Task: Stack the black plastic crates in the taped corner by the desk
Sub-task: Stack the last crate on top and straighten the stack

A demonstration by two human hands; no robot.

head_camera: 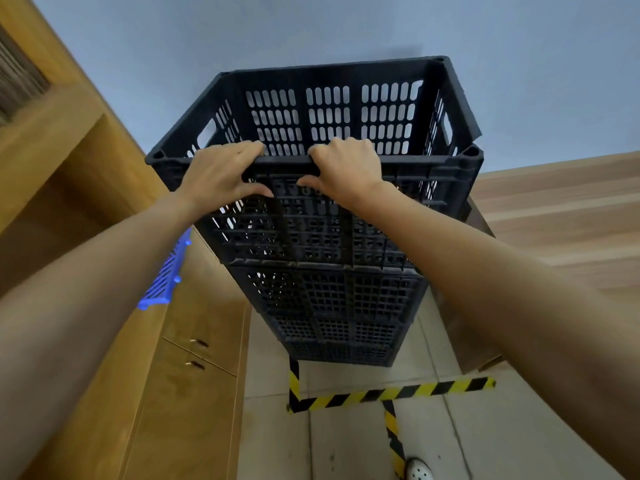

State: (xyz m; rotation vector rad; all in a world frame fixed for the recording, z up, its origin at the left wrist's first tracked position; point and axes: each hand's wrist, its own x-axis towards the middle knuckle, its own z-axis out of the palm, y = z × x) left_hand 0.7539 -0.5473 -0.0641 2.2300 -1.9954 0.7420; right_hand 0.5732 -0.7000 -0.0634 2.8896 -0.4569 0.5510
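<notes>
A tall stack of black perforated plastic crates stands on the tiled floor inside a corner marked by yellow-and-black tape. The top crate is open and empty, its far wall against the pale blue wall. My left hand grips the near rim of the top crate, fingers hooked over the edge and thumb on the outer face. My right hand holds the same rim a little to the right, in the same way. Both arms reach up and forward.
Wooden cabinets with small handles run along the left, close to the stack. A blue plastic crate shows between my left arm and the cabinets. A wooden desk borders the stack on the right. My shoe is by the tape.
</notes>
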